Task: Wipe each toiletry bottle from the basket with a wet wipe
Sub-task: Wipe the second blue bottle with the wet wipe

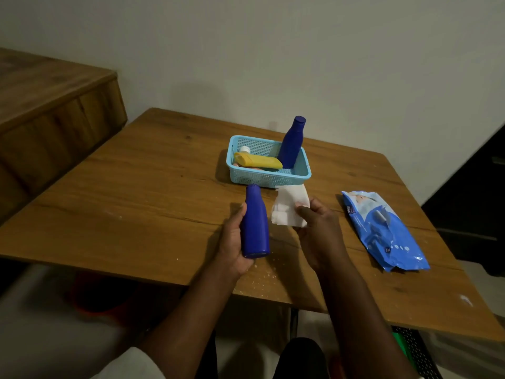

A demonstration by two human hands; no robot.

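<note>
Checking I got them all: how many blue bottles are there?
2. One blue bottle is held in the left hand; the other blue bottle leans in the basket. More could be hidden beneath.

1. The worktop (153, 187) is wood with visible grain, a matt finish and pale specks near its front edge.
2. The basket (269, 178) is light blue perforated plastic.
3. The held blue bottle (255, 225) looks like smooth, satiny plastic.
4. The wet wipe (289, 207) is soft white crumpled cloth-like sheet.
5. The wipes pack (388, 231) is glossy, wrinkled plastic film.
</note>
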